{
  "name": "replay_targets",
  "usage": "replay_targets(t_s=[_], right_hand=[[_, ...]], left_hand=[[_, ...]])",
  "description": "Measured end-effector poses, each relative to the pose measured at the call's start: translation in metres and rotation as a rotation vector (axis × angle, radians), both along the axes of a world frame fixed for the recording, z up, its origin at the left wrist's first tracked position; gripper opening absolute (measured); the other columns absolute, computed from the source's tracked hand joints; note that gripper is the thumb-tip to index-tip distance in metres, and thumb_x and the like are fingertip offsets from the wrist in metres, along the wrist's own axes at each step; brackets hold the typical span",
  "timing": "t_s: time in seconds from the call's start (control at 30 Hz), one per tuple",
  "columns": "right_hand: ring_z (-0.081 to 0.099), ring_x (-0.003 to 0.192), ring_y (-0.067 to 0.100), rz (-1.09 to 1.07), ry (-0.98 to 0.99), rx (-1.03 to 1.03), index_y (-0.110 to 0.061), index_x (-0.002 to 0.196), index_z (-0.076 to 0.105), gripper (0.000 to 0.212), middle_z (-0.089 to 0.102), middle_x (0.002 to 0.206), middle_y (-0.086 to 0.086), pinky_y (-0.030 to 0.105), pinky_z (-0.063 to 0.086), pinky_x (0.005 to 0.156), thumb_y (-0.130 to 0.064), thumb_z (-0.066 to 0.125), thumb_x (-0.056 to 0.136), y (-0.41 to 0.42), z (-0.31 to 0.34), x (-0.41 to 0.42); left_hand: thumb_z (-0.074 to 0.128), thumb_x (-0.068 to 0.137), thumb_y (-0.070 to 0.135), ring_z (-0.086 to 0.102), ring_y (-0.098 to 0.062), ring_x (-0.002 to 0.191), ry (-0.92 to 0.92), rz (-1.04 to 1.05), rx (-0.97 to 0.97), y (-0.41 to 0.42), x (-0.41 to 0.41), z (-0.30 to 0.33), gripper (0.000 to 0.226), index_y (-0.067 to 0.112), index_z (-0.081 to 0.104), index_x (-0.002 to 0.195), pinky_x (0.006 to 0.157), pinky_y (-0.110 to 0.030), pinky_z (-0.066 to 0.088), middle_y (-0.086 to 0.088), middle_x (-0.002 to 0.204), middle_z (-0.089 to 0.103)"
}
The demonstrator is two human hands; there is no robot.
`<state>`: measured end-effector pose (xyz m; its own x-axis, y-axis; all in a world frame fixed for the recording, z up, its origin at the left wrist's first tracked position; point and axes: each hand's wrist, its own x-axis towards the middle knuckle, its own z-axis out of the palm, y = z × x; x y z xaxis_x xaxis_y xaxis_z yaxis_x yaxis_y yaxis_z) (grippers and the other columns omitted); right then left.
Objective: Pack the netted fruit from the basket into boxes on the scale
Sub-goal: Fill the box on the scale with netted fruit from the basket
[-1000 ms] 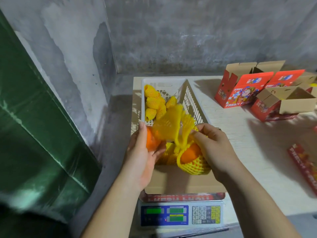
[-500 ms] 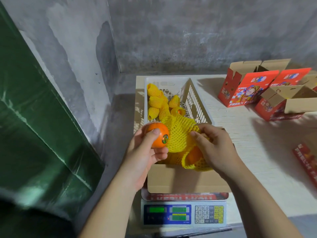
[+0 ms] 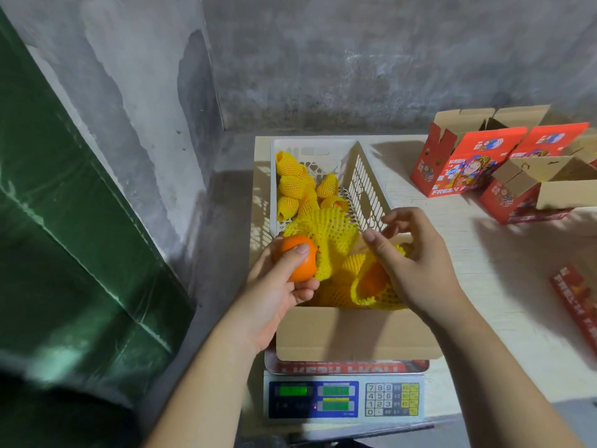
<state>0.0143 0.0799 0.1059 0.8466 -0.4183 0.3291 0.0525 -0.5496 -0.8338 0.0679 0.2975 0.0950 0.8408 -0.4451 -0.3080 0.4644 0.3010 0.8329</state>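
Our left fingers (image 3: 302,287) and thumb curl round a bare orange fruit (image 3: 298,257), gripping it over the near-left corner of the open cardboard box (image 3: 355,331). The left hand (image 3: 274,295) sits palm up. The fruit is round and glossy, with a small green sticker facing right; we see no clear long axis. A yellow foam net (image 3: 323,234) drapes from the fruit's right side and stretches rightward to our right hand (image 3: 416,263), whose thumb and curled fingers seem to pinch its far edge. Below, a second fruit (image 3: 371,282) lies in the box, half sleeved in netting. The box stands on the scale (image 3: 344,399). Just beyond it, the white basket (image 3: 365,179) holds more netted fruit (image 3: 292,184). Red printed boxes (image 3: 465,163) stand far right on the table (image 3: 484,286).
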Motion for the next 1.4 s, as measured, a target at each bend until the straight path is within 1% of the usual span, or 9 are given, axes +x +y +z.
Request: replay_targets(t_s=[0.33, 0.57, 0.67, 0.73, 0.83, 1.03, 1.13, 1.2, 1.4], right_hand=[[0.07, 0.087, 0.0, 0.273, 0.209, 0.125, -0.022, 0.106, 0.082, 0.018, 0.079, 0.094, -0.011, 0.024, 0.057, 0.079, -0.033, 0.073, 0.095, 0.027, 0.001, 0.018], [0.068, 0.073, 0.01, 0.356, 0.294, 0.462, -0.026, 0.087, 0.081, 0.015, 0.077, 0.082, -0.001, 0.025, 0.056, 0.065, -0.039, 0.08, 0.079, 0.02, 0.0, 0.023], [0.066, 0.077, 0.018, 0.415, 0.314, 0.583, -0.024, 0.086, 0.08, 0.016, 0.074, 0.084, 0.003, 0.033, 0.056, 0.073, -0.038, 0.083, 0.078, 0.014, 0.001, 0.021], [0.063, 0.08, 0.027, 0.428, 0.327, 0.617, -0.023, 0.086, 0.079, 0.017, 0.072, 0.085, 0.009, 0.039, 0.052, 0.077, -0.035, 0.086, 0.078, 0.012, 0.002, 0.019], [0.054, 0.078, 0.029, 0.392, 0.301, 0.591, -0.022, 0.083, 0.077, 0.006, 0.065, 0.081, 0.012, 0.04, 0.044, 0.074, -0.027, 0.074, 0.081, 0.01, 0.006, 0.014], [0.058, 0.08, 0.019, 0.502, 0.221, 0.533, -0.021, 0.084, 0.074, 0.006, 0.067, 0.082, 0.002, 0.032, 0.048, 0.075, -0.021, 0.068, 0.087, 0.017, 0.015, 0.004], [0.057, 0.078, 0.019, 0.431, 0.218, 0.507, -0.02, 0.083, 0.072, 0.005, 0.066, 0.081, 0.003, 0.032, 0.048, 0.074, -0.022, 0.071, 0.088, 0.025, 0.012, 0.005], [0.058, 0.077, 0.022, 0.365, 0.228, 0.543, -0.019, 0.083, 0.072, 0.011, 0.066, 0.08, 0.006, 0.036, 0.048, 0.076, -0.015, 0.071, 0.094, 0.022, 0.011, 0.003], [0.059, 0.078, 0.028, 0.322, 0.26, 0.536, -0.014, 0.087, 0.073, 0.011, 0.065, 0.082, 0.017, 0.044, 0.049, 0.078, -0.017, 0.068, 0.097, 0.027, 0.01, -0.003]], left_hand=[[0.068, 0.084, 0.027, 0.075, -0.023, 0.092, -0.003, -0.103, -0.105, -0.008, 0.011, -0.011, 0.073, 0.028, 0.039, 0.152, 0.081, -0.034, 0.061, -0.019, 0.125, 0.063], [0.082, 0.084, 0.039, 0.068, -0.014, 0.072, 0.024, -0.124, -0.08, -0.007, 0.016, -0.009, 0.062, 0.023, 0.055, 0.137, 0.063, -0.025, 0.057, -0.007, 0.095, 0.065], [0.092, 0.063, 0.055, 0.054, -0.009, 0.064, 0.027, -0.153, -0.071, -0.004, 0.018, -0.005, 0.085, 0.022, 0.058, 0.134, 0.059, -0.02, 0.048, -0.002, 0.086, 0.057], [0.093, 0.049, 0.07, 0.065, -0.014, 0.081, -0.028, -0.133, -0.009, -0.007, 0.017, -0.004, 0.098, 0.029, 0.061, 0.131, 0.074, -0.025, 0.052, -0.003, 0.1, 0.066], [0.09, 0.062, 0.064, 0.065, -0.022, 0.125, -0.089, -0.049, 0.071, -0.017, 0.014, -0.006, 0.082, 0.04, 0.057, 0.133, 0.099, -0.036, 0.052, 0.003, 0.132, 0.068], [0.087, 0.056, 0.069, 0.063, -0.025, 0.128, -0.066, 0.078, 0.169, -0.038, 0.003, -0.007, 0.11, 0.039, 0.037, 0.15, 0.108, -0.055, 0.052, 0.004, 0.143, 0.061], [0.071, 0.076, 0.049, 0.067, -0.032, 0.123, 0.007, 0.005, 0.013, -0.038, 0.005, -0.006, 0.077, 0.028, 0.053, 0.148, 0.092, -0.047, 0.061, -0.008, 0.139, 0.067], [0.071, 0.084, 0.039, 0.063, -0.029, 0.128, -0.058, 0.0, 0.036, -0.032, 0.007, -0.006, 0.067, 0.03, 0.052, 0.148, 0.099, -0.044, 0.056, -0.004, 0.14, 0.067], [0.075, 0.083, 0.064, 0.067, -0.002, 0.115, -0.425, 0.089, 0.357, -0.027, -0.001, -0.011, 0.047, 0.051, 0.065, 0.126, 0.101, -0.041, 0.057, 0.022, 0.123, 0.072]])
